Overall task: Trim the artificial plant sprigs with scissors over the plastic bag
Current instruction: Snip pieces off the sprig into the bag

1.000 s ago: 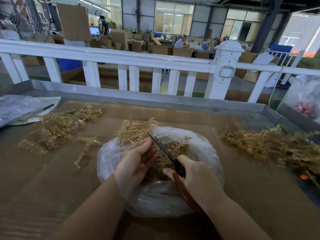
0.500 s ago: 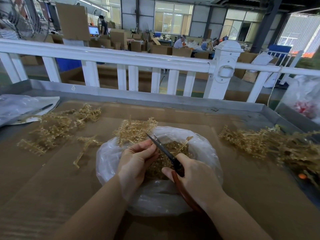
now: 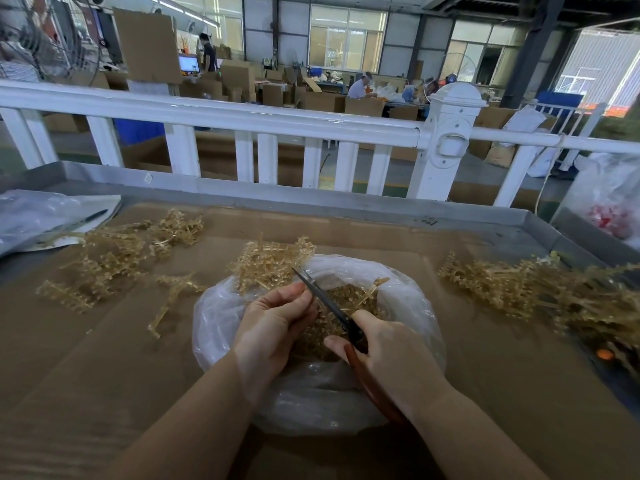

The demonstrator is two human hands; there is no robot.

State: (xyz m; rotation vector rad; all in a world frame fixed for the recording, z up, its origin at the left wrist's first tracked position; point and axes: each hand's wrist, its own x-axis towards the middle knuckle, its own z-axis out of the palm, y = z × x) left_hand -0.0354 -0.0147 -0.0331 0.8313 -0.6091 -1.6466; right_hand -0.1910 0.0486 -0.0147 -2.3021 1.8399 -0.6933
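A clear plastic bag (image 3: 311, 393) lies open in the middle of the cardboard-covered table, with golden cuttings (image 3: 349, 296) inside. Above it my right hand (image 3: 391, 362) grips scissors (image 3: 325, 299) with reddish-brown handles, blades pointing up and left. My left hand (image 3: 273, 323) has its fingers curled round a golden sprig (image 3: 270, 265) that sticks out over the bag's far rim. The blades lie right against my left fingertips.
Loose golden sprigs lie in a pile at the left (image 3: 107, 258) and a bigger pile at the right (image 3: 540, 289). A plastic sheet with a pen (image 3: 45, 216) sits far left. A white railing (image 3: 277, 123) runs behind the table's metal rim (image 3: 346, 206).
My left fingers have curled tighter round the sprig. The scissors stay at nearly the same spot, their blades now closer together. The bag has not moved.
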